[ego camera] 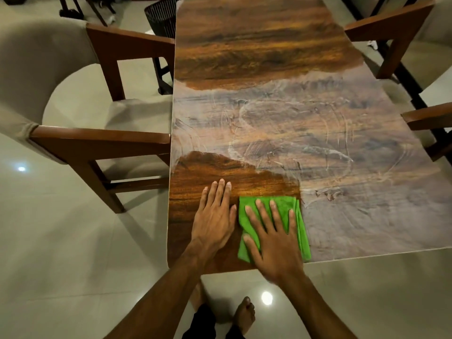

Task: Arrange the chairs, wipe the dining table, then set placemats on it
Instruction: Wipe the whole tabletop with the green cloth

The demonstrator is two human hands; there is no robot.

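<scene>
A long wooden dining table (256,50) runs away from me, with a wide band of whitish smeared film across its middle and near right part. A folded green cloth (299,216) lies flat near the front edge. My right hand (271,238) presses on the cloth with straight, spread fingers. My left hand (215,216) rests flat on the bare, dark wood just left of the cloth. An upholstered chair with wooden arms (97,143) stands at the table's left side. Two more chair arms (391,23) (428,116) reach in at the right side.
A dark wire basket (159,15) stands on the floor beyond the table's far left corner. Pale glossy floor tiles (61,253) surround the table. My bare foot (244,314) shows below the front edge.
</scene>
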